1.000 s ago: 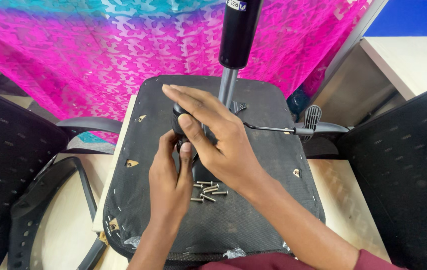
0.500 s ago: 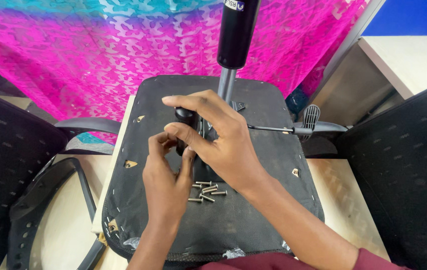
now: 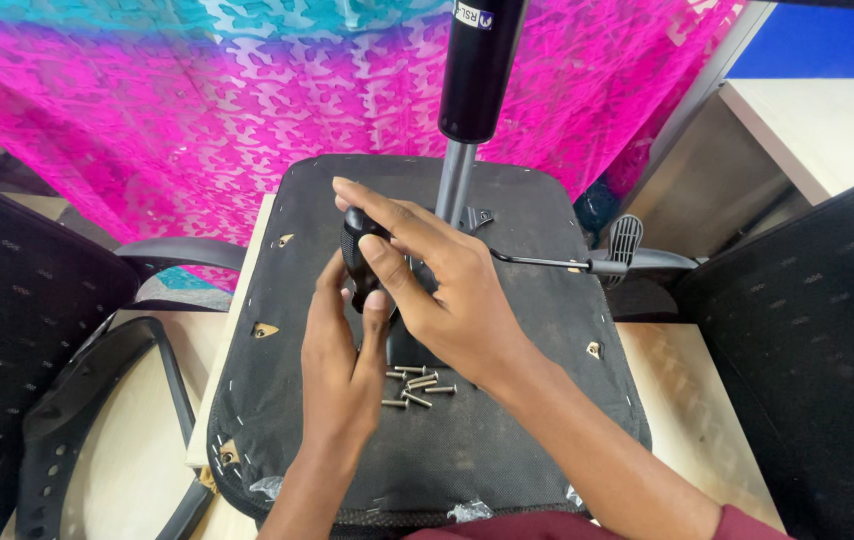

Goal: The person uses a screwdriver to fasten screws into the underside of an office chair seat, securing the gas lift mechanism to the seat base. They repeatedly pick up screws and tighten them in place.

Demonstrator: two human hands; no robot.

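A black seat base (image 3: 507, 440) lies upside down on a table, and a gas cylinder (image 3: 472, 80) stands up from its middle. A black screwdriver handle (image 3: 355, 250) stands upright over the base, left of the cylinder. My right hand (image 3: 447, 295) curls over the handle's top and side. Coming up from below, my left hand (image 3: 342, 375) pinches the lower end of the handle with thumb and fingers. The tool's shaft and tip are hidden behind my hands. Several loose screws (image 3: 413, 385) lie on the base just below my right hand.
A thin lever with a grey paddle (image 3: 625, 240) sticks out to the right of the cylinder. A black armrest loop (image 3: 97, 420) lies at the lower left. Black mesh chair backs stand at the left (image 3: 7, 330) and right (image 3: 817, 330). A pink and teal cloth (image 3: 177, 110) hangs behind.
My right hand's fingers, stretched out a second ago, have curled down around the screwdriver handle. My left hand has crept up to the handle's lower end.
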